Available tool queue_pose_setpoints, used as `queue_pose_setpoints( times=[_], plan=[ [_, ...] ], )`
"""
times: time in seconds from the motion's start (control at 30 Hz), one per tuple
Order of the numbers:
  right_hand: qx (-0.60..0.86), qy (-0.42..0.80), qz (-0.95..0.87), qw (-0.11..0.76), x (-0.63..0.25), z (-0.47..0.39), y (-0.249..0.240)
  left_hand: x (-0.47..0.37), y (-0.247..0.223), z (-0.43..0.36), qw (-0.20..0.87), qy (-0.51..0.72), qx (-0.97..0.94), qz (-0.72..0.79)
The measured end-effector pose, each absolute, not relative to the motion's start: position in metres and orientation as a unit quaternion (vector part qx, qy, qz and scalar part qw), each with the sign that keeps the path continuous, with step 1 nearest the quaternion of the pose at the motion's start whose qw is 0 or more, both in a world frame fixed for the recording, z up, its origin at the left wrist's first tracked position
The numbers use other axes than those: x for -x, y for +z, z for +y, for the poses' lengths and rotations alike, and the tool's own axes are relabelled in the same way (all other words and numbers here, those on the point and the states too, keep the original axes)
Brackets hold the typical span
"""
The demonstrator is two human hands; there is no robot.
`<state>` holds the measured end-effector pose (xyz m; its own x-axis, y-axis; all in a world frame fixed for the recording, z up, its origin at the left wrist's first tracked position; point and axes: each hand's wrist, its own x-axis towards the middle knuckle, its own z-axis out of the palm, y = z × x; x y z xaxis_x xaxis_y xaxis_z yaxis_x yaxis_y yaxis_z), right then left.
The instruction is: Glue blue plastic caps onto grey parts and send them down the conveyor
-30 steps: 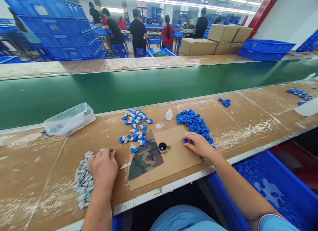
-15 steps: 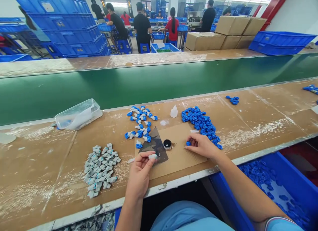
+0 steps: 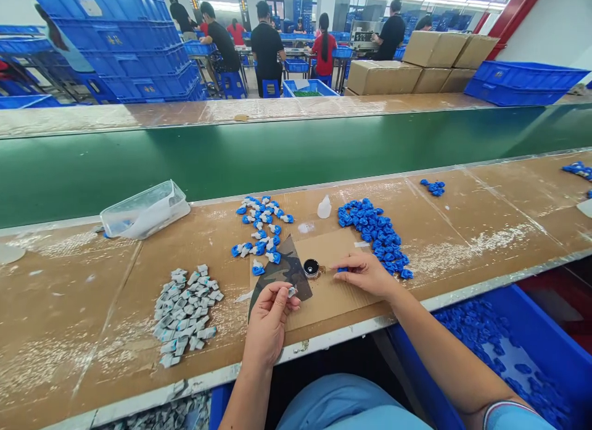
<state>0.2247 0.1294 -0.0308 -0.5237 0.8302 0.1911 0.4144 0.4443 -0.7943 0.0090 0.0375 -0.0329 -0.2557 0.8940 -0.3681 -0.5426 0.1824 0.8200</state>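
Note:
Between the thumb and fingers of my left hand (image 3: 272,313) is a small grey-white piece (image 3: 291,291), held over the dark sheet's edge. My right hand (image 3: 365,272) pinches a small blue piece (image 3: 342,270) above the cardboard mat (image 3: 333,306). A round black-centred container (image 3: 311,268) stands on the mat between my hands. Grey-white pieces lie in a pile (image 3: 187,313) to the left, and a pile of blue pieces (image 3: 374,229) lies beyond my right hand. Joined blue-and-white pieces (image 3: 261,226) are spread behind the dark sheet (image 3: 287,269).
A small white bottle (image 3: 324,206) and a clear plastic box (image 3: 145,211) stand along the bench's far side, before the green conveyor belt (image 3: 277,149). Below the bench edge at right is a blue bin (image 3: 550,331) of blue pieces. Several people work in the background.
My right hand has moved left with the blue piece, toward the round container. My left hand has turned slightly and shifted right, still holding the grey-white piece.

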Motion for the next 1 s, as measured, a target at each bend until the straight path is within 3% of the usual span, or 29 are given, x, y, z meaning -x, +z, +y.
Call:
queue_pose_setpoints(
  times=[1.0],
  plan=[
    [0.328,0.260,-0.865,0.279,-0.191,0.128,-0.006,-0.013,-0.043,0.033,0.552,0.582,-0.250,0.543]
  ],
)
